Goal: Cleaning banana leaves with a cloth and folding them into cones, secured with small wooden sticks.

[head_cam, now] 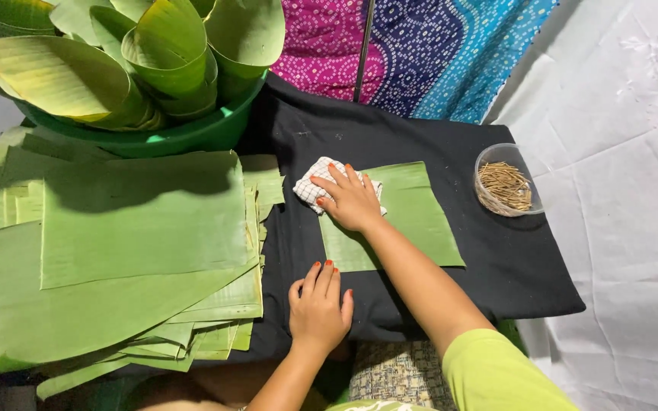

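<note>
The right hand (pixel 353 199) pressed a checked cloth (pixel 315 186) on the cut leaf (pixel 413 217) mid-desk (pixel 512 274); its grip was closed on the cloth. The left hand (pixel 319 310), flat and empty, braced the near edge. Hard wiping could split the leaf. The black-covered desk also carried a leaf stack (pixel 131 243) and a bowl of sticks (pixel 506 183).
</note>
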